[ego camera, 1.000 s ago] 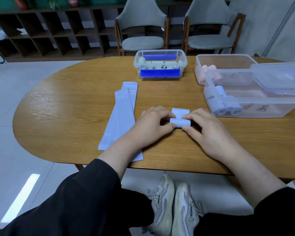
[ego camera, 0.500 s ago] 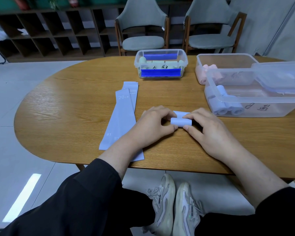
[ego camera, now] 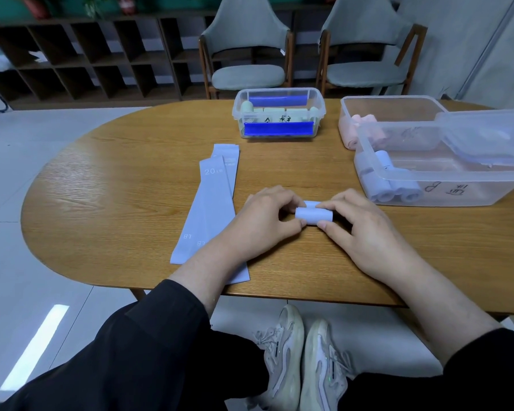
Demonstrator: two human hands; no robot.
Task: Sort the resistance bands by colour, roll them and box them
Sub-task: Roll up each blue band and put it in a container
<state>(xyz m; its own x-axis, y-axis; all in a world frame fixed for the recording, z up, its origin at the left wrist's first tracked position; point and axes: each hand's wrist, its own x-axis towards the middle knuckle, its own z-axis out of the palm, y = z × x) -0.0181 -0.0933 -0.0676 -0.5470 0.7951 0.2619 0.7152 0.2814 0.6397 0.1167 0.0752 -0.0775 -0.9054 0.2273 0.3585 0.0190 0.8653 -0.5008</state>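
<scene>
A pale lilac resistance band roll (ego camera: 312, 215) lies on the wooden table (ego camera: 125, 185), with only a short flat tail showing behind it. My left hand (ego camera: 264, 215) pinches its left end and my right hand (ego camera: 362, 229) pinches its right end. Two flat lilac bands (ego camera: 211, 209) lie to the left, partly under my left forearm. The near clear box (ego camera: 445, 179) at the right holds several rolled lilac bands (ego camera: 389, 185).
A second clear box (ego camera: 389, 114) behind holds pink rolls. A small clear box (ego camera: 279, 114) with pale green rolls and blue bands stands at the table's far middle. A loose lid (ego camera: 487, 134) rests across the right boxes. Two chairs stand beyond the table.
The roll has advanced away from me over the flat tail, which has shrunk to a sliver. Both hands moved forward with it.
</scene>
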